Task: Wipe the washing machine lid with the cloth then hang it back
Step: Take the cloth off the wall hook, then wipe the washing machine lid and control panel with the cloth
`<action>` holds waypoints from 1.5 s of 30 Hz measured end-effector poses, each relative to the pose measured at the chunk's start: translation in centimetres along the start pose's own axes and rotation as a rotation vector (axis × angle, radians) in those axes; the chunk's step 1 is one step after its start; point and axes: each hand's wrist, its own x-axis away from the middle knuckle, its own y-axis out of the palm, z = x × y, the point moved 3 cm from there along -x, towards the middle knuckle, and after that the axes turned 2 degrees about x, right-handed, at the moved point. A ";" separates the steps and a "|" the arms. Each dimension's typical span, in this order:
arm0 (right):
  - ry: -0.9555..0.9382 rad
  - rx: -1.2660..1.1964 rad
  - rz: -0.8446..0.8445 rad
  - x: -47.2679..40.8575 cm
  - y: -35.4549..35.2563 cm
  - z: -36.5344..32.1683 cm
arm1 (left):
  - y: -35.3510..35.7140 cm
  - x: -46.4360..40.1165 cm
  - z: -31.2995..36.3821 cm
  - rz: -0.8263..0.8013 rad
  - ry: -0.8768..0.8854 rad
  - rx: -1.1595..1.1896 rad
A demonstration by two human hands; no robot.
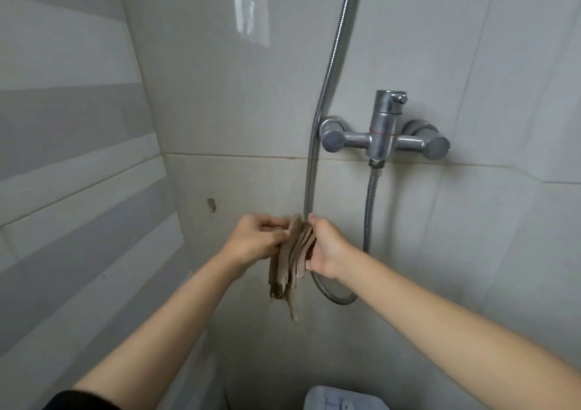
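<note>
A brownish-grey cloth (290, 263) hangs in folds against the tiled wall, its top bunched where the shower hose runs past. My left hand (256, 239) pinches the cloth's upper left side. My right hand (327, 249) grips its upper right side, fingers curled around the folds. What the cloth hangs from is hidden behind it and my fingers. A corner of the white washing machine (339, 398) shows at the bottom edge; its lid is mostly out of frame.
A chrome shower mixer tap (385, 132) is fixed to the wall above right. Its metal hose (327, 79) runs down behind the cloth and loops below my right hand. A small empty wall hook (211, 204) sits left of my hands.
</note>
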 end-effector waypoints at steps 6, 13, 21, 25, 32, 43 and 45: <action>-0.005 -0.161 -0.026 2.7 -7.0 1.1 | 6.9 2.5 -1.2 -0.065 -0.069 0.050; 0.014 -0.102 -0.023 3.9 -14.0 2.5 | 11.2 3.6 -6.1 -0.131 -0.224 -0.070; -0.047 0.014 0.218 2.6 -19.1 6.0 | 15.2 2.6 -9.7 -0.310 -0.003 -0.233; -0.023 0.013 0.142 1.9 -20.7 8.6 | 16.6 1.8 -13.2 -0.449 0.009 -0.476; 0.062 0.205 0.056 -0.6 -23.9 16.0 | 17.3 1.1 -22.3 -0.360 0.146 -0.692; -0.154 0.803 0.031 -11.0 -31.3 31.0 | 20.5 -1.9 -41.2 -0.363 0.172 -0.557; -0.195 0.791 0.087 -13.5 -33.0 33.7 | 21.7 -2.8 -44.6 -0.352 0.207 -0.547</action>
